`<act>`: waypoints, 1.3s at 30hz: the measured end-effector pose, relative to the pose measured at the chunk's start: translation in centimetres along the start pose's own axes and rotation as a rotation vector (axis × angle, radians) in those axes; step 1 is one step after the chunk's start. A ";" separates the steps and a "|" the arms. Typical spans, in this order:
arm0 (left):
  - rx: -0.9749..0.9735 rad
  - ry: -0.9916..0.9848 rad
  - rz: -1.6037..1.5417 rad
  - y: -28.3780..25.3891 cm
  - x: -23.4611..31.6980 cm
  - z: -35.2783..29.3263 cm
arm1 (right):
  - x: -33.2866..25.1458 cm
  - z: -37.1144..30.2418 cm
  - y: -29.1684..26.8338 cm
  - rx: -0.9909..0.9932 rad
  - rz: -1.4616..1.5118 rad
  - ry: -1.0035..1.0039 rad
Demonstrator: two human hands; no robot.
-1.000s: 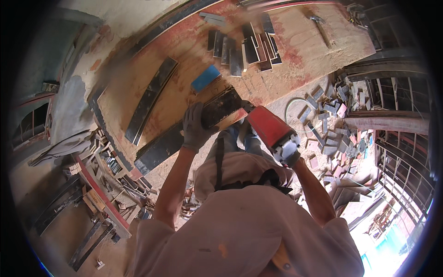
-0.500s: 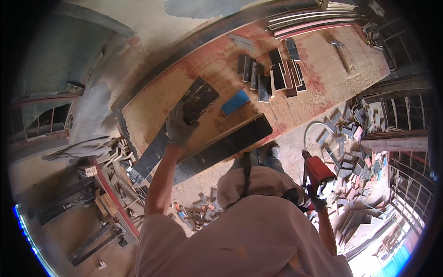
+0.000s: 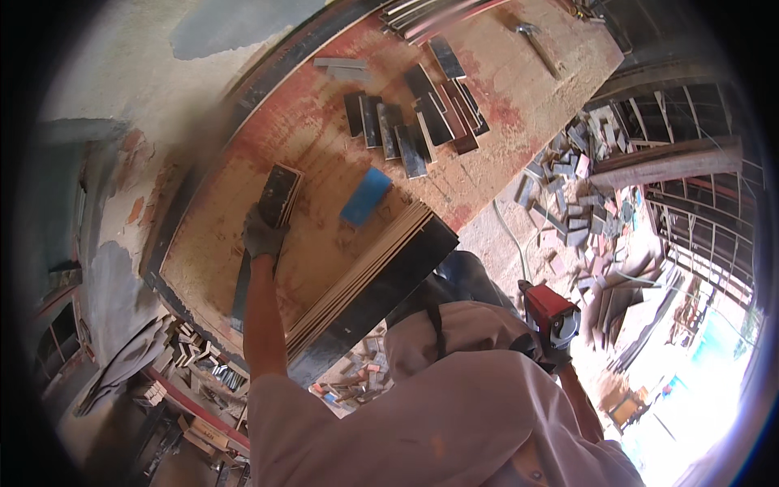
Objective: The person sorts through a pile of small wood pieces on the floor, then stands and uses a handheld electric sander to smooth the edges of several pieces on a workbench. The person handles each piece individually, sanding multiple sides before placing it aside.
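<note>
Now a stack of boards (image 3: 278, 195) is gripped in the gloved left hand (image 3: 261, 237) on the bench (image 3: 519, 89), left of a blue block (image 3: 365, 196) — best kept squared. A red saw (image 3: 550, 315) is clasped low in the right hand (image 3: 555, 354).

Workbench (image 3: 324, 154) bears dark offcuts (image 3: 414, 122), blue block (image 3: 365, 196), hammer (image 3: 537, 42)
</note>
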State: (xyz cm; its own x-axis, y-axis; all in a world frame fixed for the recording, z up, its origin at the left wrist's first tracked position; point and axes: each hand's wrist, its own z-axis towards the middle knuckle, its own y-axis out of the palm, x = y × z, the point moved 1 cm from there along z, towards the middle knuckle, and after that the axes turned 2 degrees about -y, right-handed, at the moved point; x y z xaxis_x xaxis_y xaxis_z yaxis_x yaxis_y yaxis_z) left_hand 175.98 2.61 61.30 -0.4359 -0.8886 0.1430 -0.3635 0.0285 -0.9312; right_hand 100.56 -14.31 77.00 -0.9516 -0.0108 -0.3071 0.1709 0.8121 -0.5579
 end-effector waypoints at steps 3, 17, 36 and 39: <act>0.006 -0.027 0.041 0.0 0.3 -0.2 | -0.7 0.0 0.8 -0.010 0.022 0.024; 0.075 0.425 -0.236 5.0 17.1 -7.4 | 1.0 2.9 0.5 0.039 0.035 -0.126; 0.359 0.609 -0.284 0.5 23.1 -26.2 | 1.9 7.8 -1.7 0.133 -0.205 -0.551; 0.366 0.606 -0.325 0.8 23.1 -26.1 | 1.9 8.7 -2.0 0.213 -0.204 -0.683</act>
State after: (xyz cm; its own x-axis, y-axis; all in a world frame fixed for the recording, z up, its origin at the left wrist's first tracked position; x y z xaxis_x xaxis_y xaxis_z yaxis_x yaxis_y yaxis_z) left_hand 144.13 -5.91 72.59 -0.7662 -0.4180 0.4880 -0.3014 -0.4370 -0.8475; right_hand 100.68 -21.01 70.80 -0.6109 -0.5660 -0.5536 0.1200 0.6250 -0.7714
